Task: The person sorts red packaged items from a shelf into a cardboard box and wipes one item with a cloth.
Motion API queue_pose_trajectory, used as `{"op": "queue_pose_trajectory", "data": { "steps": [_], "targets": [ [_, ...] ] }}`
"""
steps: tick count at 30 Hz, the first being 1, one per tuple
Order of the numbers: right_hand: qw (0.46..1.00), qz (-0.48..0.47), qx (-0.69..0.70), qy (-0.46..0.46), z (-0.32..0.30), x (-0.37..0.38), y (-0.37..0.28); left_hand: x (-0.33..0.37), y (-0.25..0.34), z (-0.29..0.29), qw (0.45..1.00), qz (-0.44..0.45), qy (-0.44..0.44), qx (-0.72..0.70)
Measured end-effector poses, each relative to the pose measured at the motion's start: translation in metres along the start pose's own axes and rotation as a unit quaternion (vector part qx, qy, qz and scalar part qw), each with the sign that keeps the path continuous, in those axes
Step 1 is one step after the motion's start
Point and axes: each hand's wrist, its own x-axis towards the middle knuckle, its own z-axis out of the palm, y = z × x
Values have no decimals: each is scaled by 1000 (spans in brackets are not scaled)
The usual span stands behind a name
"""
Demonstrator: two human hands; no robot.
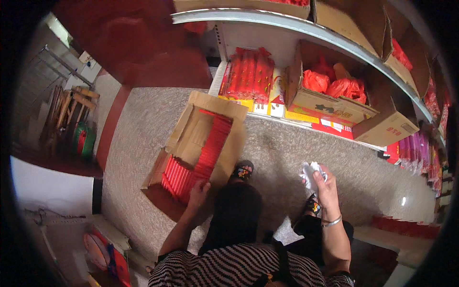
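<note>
An open cardboard box (191,130) sits tilted in the view, left of my legs, with rows of slim red packs (215,138) inside along its right side and near end. My left hand (199,192) is at the box's near right edge, touching or close to the red packs. Its fingers are curled, and what they grip, if anything, is hidden. Held up over the floor, my right hand (327,187) is closed around a crumpled white wad (311,173), which looks like paper or thin cloth.
Ahead stands a metal-edged shelf (267,17). Under it lie bundled red packages (248,76) and a carton (330,104) of red plastic bags. Another carton (386,120) stands beside it. Wooden stools (71,107) and a white panel (52,186) are at the left.
</note>
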Motion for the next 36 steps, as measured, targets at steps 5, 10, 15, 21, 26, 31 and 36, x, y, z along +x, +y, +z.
{"op": "queue_pose_trajectory", "data": {
  "steps": [5, 10, 15, 21, 26, 31, 36],
  "targets": [
    [998, -59, -7, 25, 1, -10, -5, -41, 19, 15, 998, 38, -23, 51],
    [990, -87, -109, 37, -20, -37, -15, -43, 5, 19, 991, 110, 24, 70],
    [978, -93, -149, 116, -85, -51, -4, -54, 4, 28, 992, 100, 29, 69],
    [974, -83, -71, 198, -126, -48, 18, -58, -13, 21, 996, 43, -6, 83],
    [972, -86, -55, 212, -125, -57, 9, -62, -11, 14, 997, 18, -43, 56],
    [961, -116, -56, 246, -131, -60, 7, -63, 14, 18, 999, 12, -39, 24],
    [968, -108, -43, 221, -126, -52, 17, -24, -63, -3, 976, -141, -85, -143]
  ]
}}
